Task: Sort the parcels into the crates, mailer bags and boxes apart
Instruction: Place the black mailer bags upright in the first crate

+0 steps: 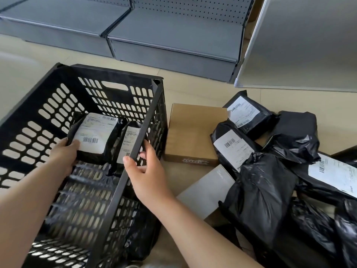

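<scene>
Head view: your left hand (64, 155) grips a mailer bag (94, 137) inside the black crate (123, 74); your right hand (146, 171) pinches the crate's rim.

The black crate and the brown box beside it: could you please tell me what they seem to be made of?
Black crate: likely moulded plastic, matte, given its slotted lattice walls and handle cutout. Brown box: apparently cardboard, plain matte kraft surface with folded edges.

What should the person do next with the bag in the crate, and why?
Probably let go: the left hand holds a labelled black mailer bag already inside the black crate, beside another bag. The right hand steadies the rim; more bags wait on the floor.
</scene>
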Motion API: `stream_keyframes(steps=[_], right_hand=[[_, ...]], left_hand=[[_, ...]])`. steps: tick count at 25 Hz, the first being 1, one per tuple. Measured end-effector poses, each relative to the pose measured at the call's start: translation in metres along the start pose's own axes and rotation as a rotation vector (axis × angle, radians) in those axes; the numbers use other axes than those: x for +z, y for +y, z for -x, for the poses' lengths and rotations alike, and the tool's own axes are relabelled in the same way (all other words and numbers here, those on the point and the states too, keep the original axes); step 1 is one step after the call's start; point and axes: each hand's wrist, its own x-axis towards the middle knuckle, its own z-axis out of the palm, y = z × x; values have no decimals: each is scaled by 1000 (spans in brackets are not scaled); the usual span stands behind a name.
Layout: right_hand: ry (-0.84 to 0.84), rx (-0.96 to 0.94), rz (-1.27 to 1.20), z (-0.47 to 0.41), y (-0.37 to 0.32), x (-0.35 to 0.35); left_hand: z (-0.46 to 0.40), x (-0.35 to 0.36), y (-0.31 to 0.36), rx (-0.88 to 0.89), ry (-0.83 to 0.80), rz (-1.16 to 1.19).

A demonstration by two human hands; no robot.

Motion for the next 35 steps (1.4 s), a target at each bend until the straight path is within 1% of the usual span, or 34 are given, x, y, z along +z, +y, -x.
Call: stream_keyframes(steps=[1, 5, 8, 11, 16, 20, 24, 27, 30, 32, 35], right_hand=[[6, -6, -12, 0, 1, 2], [7, -23, -22, -2, 6, 3], [28, -48, -16, -4, 11, 7], [54, -81, 10, -5, 16, 13], [71, -106, 18, -7, 19, 16], [71, -111, 20, -7, 19, 15], [87, -119, 23, -8, 21, 16], [103, -128, 24, -9, 22, 18], [104, -124, 27, -9, 22, 18], [102, -118, 27, -8, 22, 18], [92, -113, 23, -7, 19, 16]], left_hand=[[0, 4, 0, 27, 9, -58], [-8, 19, -3, 71, 15, -146], [-13, 32, -7, 29, 34, -176], [-16, 41, -17, 34, 45, -209], [-14, 57, -20, -14, 34, -189], [-24, 64, -24, -74, -78, -159], [-78, 68, -70, -126, -195, -202], [-64, 69, -72, -168, -242, -143], [-38, 68, -54, -138, -234, -107], [-23, 69, -42, -122, -205, -130], [-17, 75, -42, -67, -149, -166]])
